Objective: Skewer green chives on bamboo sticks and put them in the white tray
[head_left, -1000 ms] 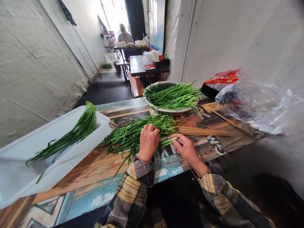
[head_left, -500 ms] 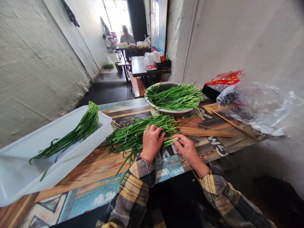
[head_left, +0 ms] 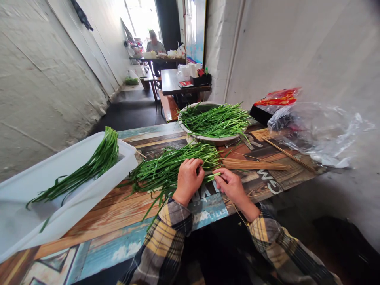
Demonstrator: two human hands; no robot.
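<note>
My left hand (head_left: 188, 179) is curled over a loose pile of green chives (head_left: 166, 166) on the painted wooden table (head_left: 118, 217), gripping a few stalks near their cut ends. My right hand (head_left: 230, 183) pinches the cut ends of those chive stalks (head_left: 214, 175) and seems to hold a thin bamboo skewer that runs back under its wrist. A bundle of bamboo skewers (head_left: 255, 164) lies just right of my hands. A metal bowl (head_left: 204, 137) piled with more chives (head_left: 216, 118) stands behind the pile.
A white plastic tray (head_left: 26, 221) at the left holds a bunch of chives (head_left: 86, 170). A clear plastic bag (head_left: 320, 130) and a red packet (head_left: 277, 97) lie at the right by the wall. Beyond stand tables (head_left: 175, 83) and a seated person (head_left: 154, 43).
My left hand's fingers have curled tighter round the stalks and my right hand has drawn the cut ends a little toward it. The camera shifted slightly.
</note>
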